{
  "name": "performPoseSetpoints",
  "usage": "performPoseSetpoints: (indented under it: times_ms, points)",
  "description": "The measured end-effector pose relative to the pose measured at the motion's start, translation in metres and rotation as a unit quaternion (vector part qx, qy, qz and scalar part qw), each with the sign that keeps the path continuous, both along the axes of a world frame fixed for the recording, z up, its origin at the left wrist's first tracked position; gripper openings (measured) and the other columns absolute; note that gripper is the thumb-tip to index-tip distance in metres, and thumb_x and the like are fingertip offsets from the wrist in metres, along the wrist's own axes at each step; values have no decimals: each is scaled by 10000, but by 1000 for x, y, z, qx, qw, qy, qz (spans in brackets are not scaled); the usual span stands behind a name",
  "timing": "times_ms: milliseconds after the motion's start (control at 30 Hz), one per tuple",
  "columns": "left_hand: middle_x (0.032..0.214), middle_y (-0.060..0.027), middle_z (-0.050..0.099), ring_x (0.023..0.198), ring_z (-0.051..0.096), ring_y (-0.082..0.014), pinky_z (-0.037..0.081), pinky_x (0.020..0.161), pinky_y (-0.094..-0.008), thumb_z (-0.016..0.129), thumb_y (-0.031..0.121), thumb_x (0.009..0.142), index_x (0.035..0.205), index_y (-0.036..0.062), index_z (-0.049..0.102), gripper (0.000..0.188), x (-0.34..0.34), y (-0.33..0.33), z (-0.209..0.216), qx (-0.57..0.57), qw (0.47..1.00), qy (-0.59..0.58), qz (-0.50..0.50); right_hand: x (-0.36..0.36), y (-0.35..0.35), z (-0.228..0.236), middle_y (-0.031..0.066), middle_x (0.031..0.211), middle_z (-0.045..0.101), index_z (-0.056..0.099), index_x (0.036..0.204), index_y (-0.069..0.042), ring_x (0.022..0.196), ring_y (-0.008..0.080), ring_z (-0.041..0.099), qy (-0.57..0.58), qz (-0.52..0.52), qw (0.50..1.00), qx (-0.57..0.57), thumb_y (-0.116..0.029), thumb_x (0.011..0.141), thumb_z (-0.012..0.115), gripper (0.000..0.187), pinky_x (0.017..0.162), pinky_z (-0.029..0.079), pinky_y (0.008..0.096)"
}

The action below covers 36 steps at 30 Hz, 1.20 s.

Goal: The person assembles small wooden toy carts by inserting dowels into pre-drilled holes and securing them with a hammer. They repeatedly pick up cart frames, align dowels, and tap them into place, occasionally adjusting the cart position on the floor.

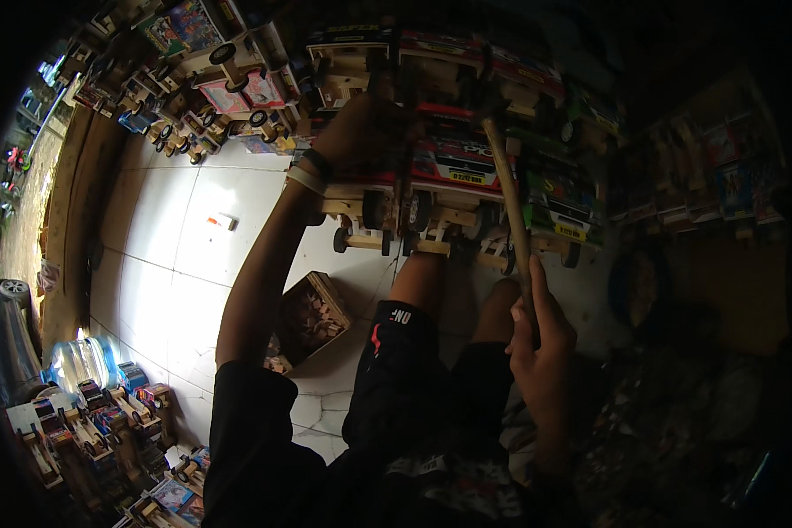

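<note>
While the right hand [541, 339] wraps its fingers around the lower handle of a wooden-handled, hammer-like tool [508, 189], the left hand [370, 130] is at a row of wooden toy trucks [458, 163].
The tool slants up and leftward, its far end lost in shadow in front of the trucks; whether the left fingers are clamped on anything is too dark to tell. The trucks, some with red or green printed panels, stand beyond the person's knees [418, 286]. Left of the knees, a wooden box [333, 297] of small wood pieces [312, 321] sits on white floor tiles [150, 238].
</note>
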<state>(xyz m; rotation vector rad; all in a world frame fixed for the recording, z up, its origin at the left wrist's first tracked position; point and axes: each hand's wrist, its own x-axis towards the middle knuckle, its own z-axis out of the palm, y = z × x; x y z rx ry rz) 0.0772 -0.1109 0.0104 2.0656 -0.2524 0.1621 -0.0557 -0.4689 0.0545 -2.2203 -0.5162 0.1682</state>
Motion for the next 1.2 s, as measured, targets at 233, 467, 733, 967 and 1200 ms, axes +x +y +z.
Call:
performPoseSetpoints:
  times_ms: [233,467,733,967,1200]
  points:
    - [1019,-124,776,863,736,-154,590,739,-308,739,199,944,1156,7,751,286,6,6,-3,70,997,-3,-28,2,4,-8,230,1353,638,423,1557,-77,1213,324,664,-33,49,998,-14,-29,1042,499,523,939,586,394]
    - [928,-142,767,776,740,-248,586,724,-361,708,273,959,1121,77,780,264,18,9,-9,198,976,-87,-32,3,13,-17,198,1166,660,413,1565,-69,998,296,702,-126,64,990,-16,39,999,512,585,794,577,388]
    - [869,-143,761,789,751,-296,590,740,-393,725,357,926,1123,123,787,313,23,9,-5,261,962,-78,-8,1,14,-11,180,1122,654,389,1583,-89,914,261,694,-158,47,986,1,21,1011,508,595,756,575,376]
    - [941,-122,778,871,754,-287,588,806,-401,718,367,943,1137,121,781,320,26,14,0,238,969,-52,-31,5,18,5,150,989,677,410,1566,-59,875,250,693,-110,29,993,-11,45,990,519,596,754,582,372]
    - [940,-120,763,863,743,-271,580,802,-389,695,321,965,1132,117,778,276,29,17,-4,263,959,-103,-36,4,23,-10,213,1149,676,368,1586,-80,989,307,714,-85,27,992,-85,56,990,518,629,799,602,395]
